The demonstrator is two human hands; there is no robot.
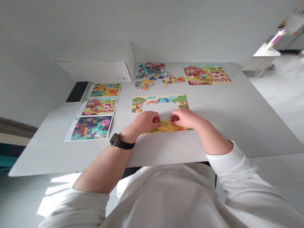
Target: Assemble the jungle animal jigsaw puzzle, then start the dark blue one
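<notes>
A partly assembled jigsaw puzzle [165, 98] lies on the table, its border joined around an open middle where the tabletop shows. Its upper strip has trees and a blue shape; its lower strip is yellow. My left hand [146, 122], with a black watch on the wrist, rests at the lower left of the border, fingers curled down. Across from it, my right hand [185, 117] bends its fingers together over the lower right of the border. Whatever lies under the fingertips of either hand is hidden.
Loose puzzle pieces [152, 70] are heaped behind the border. A finished farm puzzle [208, 75] lies at the back right of the table [237, 114]. At left are a white box [94, 70], a phone [77, 92] and a picture sheet [93, 128] with three scenes.
</notes>
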